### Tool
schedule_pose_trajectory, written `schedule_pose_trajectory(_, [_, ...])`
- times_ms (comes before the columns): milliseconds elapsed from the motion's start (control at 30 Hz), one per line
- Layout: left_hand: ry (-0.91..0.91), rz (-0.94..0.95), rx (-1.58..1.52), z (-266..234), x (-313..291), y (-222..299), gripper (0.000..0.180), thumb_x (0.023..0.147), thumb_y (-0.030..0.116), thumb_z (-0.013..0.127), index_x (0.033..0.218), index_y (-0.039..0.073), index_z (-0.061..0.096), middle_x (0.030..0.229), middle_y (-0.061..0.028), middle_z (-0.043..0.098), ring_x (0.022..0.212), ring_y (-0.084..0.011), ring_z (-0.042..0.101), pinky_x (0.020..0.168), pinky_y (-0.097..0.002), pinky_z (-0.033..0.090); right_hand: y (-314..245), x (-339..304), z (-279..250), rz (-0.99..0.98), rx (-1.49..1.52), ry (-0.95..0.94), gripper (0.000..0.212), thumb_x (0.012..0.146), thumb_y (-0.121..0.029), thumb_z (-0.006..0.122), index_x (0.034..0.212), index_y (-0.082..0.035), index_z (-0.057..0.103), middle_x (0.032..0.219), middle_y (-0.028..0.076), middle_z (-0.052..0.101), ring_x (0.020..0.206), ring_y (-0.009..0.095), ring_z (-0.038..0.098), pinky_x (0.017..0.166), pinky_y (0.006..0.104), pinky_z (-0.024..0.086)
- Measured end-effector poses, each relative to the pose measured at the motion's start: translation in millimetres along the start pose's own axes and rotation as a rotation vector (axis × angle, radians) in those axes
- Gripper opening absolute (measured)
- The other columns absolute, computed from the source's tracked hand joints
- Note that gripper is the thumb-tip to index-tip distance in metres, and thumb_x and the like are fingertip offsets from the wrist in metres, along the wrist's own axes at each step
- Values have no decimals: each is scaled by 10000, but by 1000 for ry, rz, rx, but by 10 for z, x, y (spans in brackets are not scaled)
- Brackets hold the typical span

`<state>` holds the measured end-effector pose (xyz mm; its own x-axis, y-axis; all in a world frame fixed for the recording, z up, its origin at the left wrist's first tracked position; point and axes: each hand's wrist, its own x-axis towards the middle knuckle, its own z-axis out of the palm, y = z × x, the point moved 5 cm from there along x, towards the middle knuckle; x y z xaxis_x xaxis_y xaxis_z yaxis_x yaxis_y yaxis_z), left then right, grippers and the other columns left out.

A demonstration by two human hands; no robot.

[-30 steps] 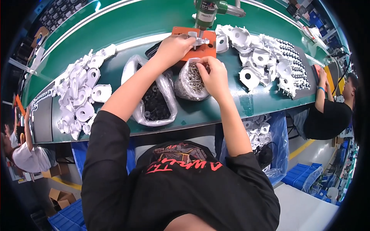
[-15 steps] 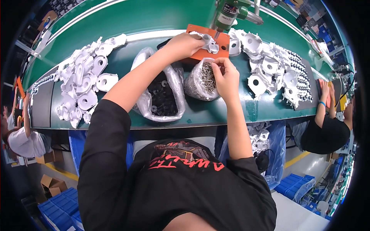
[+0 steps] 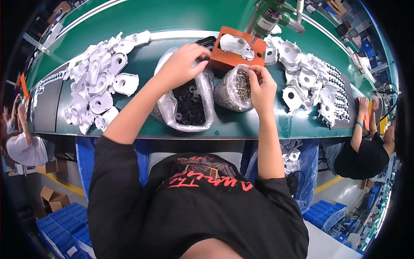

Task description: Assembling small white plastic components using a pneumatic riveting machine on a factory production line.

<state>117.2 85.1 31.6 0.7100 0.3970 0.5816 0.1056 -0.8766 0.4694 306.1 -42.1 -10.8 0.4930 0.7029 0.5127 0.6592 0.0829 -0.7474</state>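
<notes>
Now left hand (image 3: 183, 64) off the orange jig (image 3: 236, 48), fingers pinched over black-parts bag (image 3: 188, 103), right hand (image 3: 260, 86) fingers pinching screws (image 3: 242, 84).

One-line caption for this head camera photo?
Left hand over a bag of black rings, right hand at a bag of screws.

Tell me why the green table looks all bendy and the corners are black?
In the head view, the fisheye lens curves the straight edge of the green table and leaves a black ring around the rim. The light is bright and even; the plastic bag of screws by the right hand glints. The left hand and the middle look sharp; things near the rim look squashed.
</notes>
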Motion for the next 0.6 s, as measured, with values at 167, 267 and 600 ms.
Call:
schedule_pose_trajectory(167, [-251,-157,-36,-97,-500,124,128,737,155,656,779,47,602,834,-91,508,847,-271,503,760,-366,422,-62,8,-50,9,41,45,104,881,-47,565,933,31,610,782,20,611,695,65,534,645,213,443])
schedule_pose_trajectory(267, [-246,-94,120,-13,-645,153,180,702,194,702,767,57,606,857,-73,502,875,-262,496,773,-366,407,-78,2,-42,34,49,40,113,888,-64,562,935,26,612,785,24,613,709,70,533,648,219,440])
schedule_pose_trajectory(600, [-236,-142,327,211,-669,168,366,668,259,740,936,62,586,916,-95,506,953,-272,485,818,-382,385,-73,-21,-52,4,31,70,106,881,-60,567,937,20,609,772,17,600,689,64,514,637,211,432])
